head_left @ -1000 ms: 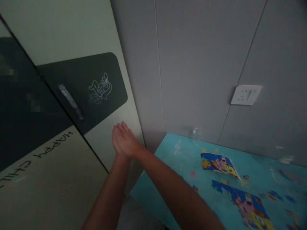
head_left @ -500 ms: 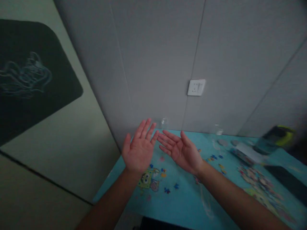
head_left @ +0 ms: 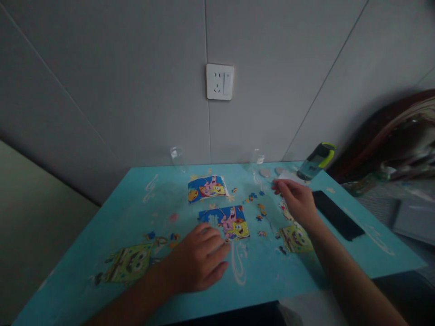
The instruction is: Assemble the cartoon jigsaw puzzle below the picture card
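My left hand (head_left: pixel 204 259) is over the near middle of the turquoise table (head_left: pixel 258 276), palm down, its fingers loosely bent and apart, holding nothing. Just beyond its fingertips lies a partly assembled cartoon puzzle (head_left: pixel 239 228) with a gap in its blue part. Behind that is a flat picture (head_left: pixel 207 188) of the same scene. My right hand (head_left: pixel 295 199) is raised at the right, fingers pinched together; anything between them is too small to make out. Loose puzzle pieces (head_left: pixel 253 196) lie between the picture and my right hand.
A bottle with a yellow-green handle (head_left: pixel 314 162) stands at the back right, near a dark flat object (head_left: pixel 336 215). Two grey discs (head_left: pixel 265 173) and two clear containers (head_left: pixel 177 156) are along the wall. A socket plate (head_left: pixel 219 82) is above.
The view has turned right. Both hands, earlier raised with palms up and fingers spread, are now apart and lower over the table. The right fingers have closed; the puzzle and picture now show.
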Demonstrator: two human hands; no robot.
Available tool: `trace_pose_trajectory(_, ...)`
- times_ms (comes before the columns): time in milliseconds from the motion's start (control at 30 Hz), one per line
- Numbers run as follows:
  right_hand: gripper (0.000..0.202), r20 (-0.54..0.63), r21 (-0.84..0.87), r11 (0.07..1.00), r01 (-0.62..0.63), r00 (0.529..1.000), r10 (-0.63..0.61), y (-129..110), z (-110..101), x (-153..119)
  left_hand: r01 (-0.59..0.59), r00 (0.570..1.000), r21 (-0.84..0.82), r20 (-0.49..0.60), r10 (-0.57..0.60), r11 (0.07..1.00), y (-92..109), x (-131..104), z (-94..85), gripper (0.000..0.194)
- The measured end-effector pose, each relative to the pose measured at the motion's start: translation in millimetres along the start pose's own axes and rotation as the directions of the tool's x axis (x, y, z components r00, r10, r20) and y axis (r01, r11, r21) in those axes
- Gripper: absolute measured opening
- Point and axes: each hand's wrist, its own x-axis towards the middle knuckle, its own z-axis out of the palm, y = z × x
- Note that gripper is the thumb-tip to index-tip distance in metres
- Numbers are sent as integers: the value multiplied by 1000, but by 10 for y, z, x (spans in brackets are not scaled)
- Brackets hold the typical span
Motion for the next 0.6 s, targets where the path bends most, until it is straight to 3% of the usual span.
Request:
trace_pose_trajectory(100, 34, -148, -56, 998, 10, 989, -18, 146, -36, 104, -136, 990, 273, 4, 140, 952, -186, 50, 126, 18)
trace_pose_trajectory(200, 33, -212, -98, 995, -5, 977, -16, 239, -19, 79, -44, 999, 331, 46, 30, 943, -519, -43, 93, 17)
trace_pose_trajectory(300, 29, -184, -211, 977, -17, 983, -22, 274, -22, -12, 68, 997, 305, 20, -77, 950, -737, -201, 17, 20)
trace_pose_trajectory(467, 27, -134, -343, 938, -52, 991, 6, 263, -95, -103, 232, 973, 174, -24, -231, 957, -763, -360, -5, 25)
trace_pose_trajectory(600, 28, -93, -368, 926, -90, 994, 60, 278, -112, -124, 277, 960, 139, -9, -279, 951, -757, -413, 13, 28)
